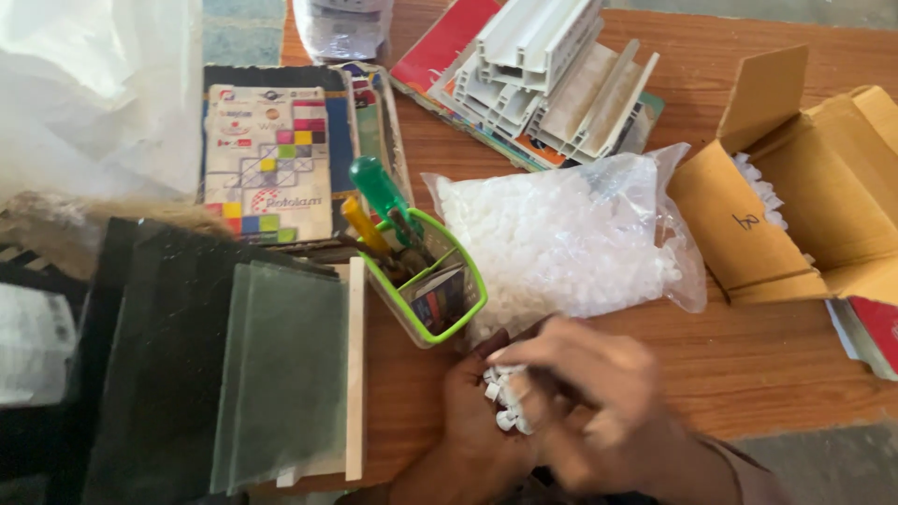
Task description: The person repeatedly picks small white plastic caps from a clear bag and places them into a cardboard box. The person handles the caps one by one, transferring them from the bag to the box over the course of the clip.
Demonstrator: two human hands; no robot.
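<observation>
My left hand [472,411] is cupped palm-up at the table's near edge, holding several small white plastic pieces [500,393]. My right hand [589,393] lies over it, fingers pinched on those pieces; it is blurred by motion. Just beyond both hands lies a clear plastic bag [561,238] full of the same small white pieces. A clear cup with a green rim [426,281] stands to the left of the bag, holding screwdrivers with green and yellow handles.
Glass panes [281,369] and dark sheets lie at the left. A sample booklet [267,164] sits behind them. White plastic profile sections [552,70] rest on catalogues at the back. An open cardboard box [804,196] stands at the right on the wooden table [748,365].
</observation>
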